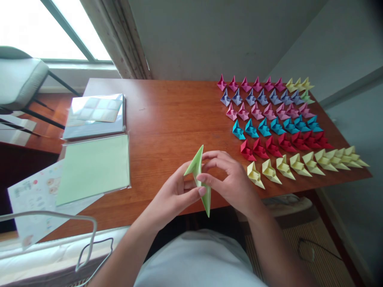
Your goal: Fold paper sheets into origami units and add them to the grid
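A light green folded paper piece (196,167) with pointed ends is held over the table's front edge, near my body. My left hand (176,191) grips its lower part from the left, thumb pressed on the paper. From the right, my right hand (226,179) holds the same piece, its thumb against the middle and its fingers curled behind the upper part. To the right stands a row of pale yellow folded paper pieces (271,171), the closest row to my hands. Fingertips behind the paper are partly hidden.
Rows of red (273,146), blue (264,127), pink (256,111), purple (250,97) and magenta paper pieces (245,84) fill the right side. Left lie a pack of green paper (95,165), a pack with a grid-patterned sheet (100,109) and a printed sheet (32,199). A grey chair (20,79) stands beyond.
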A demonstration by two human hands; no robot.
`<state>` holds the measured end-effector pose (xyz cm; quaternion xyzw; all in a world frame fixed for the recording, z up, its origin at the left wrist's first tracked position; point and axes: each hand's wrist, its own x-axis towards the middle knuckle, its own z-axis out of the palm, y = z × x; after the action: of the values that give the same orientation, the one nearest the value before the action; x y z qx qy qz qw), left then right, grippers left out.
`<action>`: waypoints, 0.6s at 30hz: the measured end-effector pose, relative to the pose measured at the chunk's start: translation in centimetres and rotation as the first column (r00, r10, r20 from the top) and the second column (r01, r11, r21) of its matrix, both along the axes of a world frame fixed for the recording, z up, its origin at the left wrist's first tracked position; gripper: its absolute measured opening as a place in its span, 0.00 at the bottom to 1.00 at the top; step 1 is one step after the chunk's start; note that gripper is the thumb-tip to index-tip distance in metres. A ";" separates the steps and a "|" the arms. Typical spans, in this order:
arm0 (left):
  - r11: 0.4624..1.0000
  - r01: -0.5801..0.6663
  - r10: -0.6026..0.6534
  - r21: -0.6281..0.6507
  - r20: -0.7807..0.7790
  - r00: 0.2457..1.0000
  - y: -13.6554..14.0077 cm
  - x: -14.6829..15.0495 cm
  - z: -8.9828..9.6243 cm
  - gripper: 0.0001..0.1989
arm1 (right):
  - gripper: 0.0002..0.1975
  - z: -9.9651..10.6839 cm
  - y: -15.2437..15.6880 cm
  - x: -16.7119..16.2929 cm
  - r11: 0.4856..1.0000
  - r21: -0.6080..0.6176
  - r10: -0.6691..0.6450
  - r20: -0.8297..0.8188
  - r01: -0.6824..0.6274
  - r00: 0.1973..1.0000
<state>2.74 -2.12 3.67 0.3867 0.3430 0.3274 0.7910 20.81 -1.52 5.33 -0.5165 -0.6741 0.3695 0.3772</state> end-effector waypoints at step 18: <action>0.998 0.054 -0.053 -0.045 0.030 0.998 -0.1 -0.3 -0.2 0.34 | 0.07 -0.1 0.1 0.6 0.995 -0.089 0.042 -0.043 -0.045 0.998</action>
<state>2.41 -2.24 3.47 0.3728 0.3284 0.3038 0.8129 21.39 -1.39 5.21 -0.5104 -0.6599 0.4182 0.3593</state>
